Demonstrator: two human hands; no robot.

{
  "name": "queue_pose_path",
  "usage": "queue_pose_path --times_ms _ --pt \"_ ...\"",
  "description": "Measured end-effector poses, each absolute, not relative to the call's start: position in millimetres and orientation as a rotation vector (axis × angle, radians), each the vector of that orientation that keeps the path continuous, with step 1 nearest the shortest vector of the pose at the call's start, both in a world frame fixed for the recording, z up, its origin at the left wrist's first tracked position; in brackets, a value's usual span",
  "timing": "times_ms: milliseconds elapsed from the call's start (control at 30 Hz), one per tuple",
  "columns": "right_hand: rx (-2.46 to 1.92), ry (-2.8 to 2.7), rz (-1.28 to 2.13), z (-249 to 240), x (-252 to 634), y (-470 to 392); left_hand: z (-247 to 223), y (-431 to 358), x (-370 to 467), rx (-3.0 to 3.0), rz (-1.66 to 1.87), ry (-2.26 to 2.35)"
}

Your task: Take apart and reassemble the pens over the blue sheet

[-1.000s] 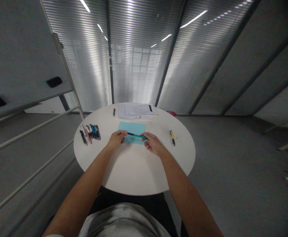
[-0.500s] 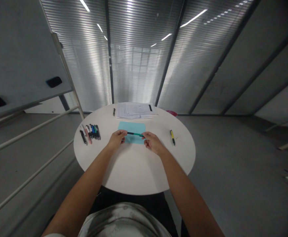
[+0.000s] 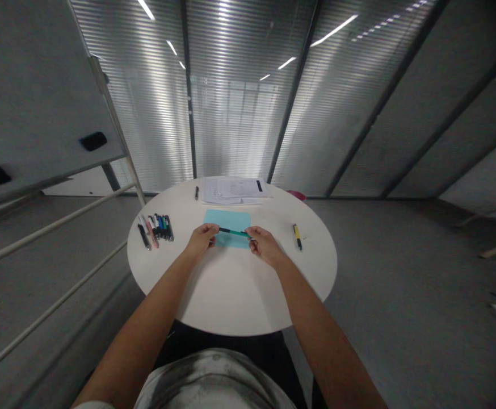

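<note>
A slim black and green pen [image 3: 233, 232] spans the gap between my two hands, lying roughly level above a light blue sheet [image 3: 227, 218]. My left hand [image 3: 202, 237] pinches its black end between thumb and fingers. At the green end, my right hand [image 3: 263, 244] is closed on it, with the tip partly hidden by the fingers. The blue sheet rests on a round white table [image 3: 231, 295].
Several pens and markers [image 3: 159, 227] lie in a row at the table's left. A yellow and black pen [image 3: 297, 237] lies at the right. Farther back are stacked papers [image 3: 231, 191] and a dark pen [image 3: 197, 193]. A whiteboard frame [image 3: 120, 130] stands left.
Slightly more green shows on the pen near my right hand. Both hands have otherwise stayed in about the same place.
</note>
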State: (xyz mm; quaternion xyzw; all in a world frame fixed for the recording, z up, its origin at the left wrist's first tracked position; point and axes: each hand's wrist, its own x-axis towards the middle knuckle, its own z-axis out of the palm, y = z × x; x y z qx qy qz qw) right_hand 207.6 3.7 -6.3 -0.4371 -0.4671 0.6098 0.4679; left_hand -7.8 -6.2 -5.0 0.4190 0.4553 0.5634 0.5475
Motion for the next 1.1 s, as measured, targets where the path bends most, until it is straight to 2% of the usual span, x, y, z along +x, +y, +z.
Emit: queue_pose_path --times_ms 500,1100 --pt "-1.122 -1.217 1.565 -7.3 208.2 1.3 -3.8 -5.9 -9.1 0.946 1.344 1.038" --pt "-0.914 -1.181 1.552 -9.2 213.4 5.0 1.7 -9.6 -9.3 0.920 1.329 1.092"
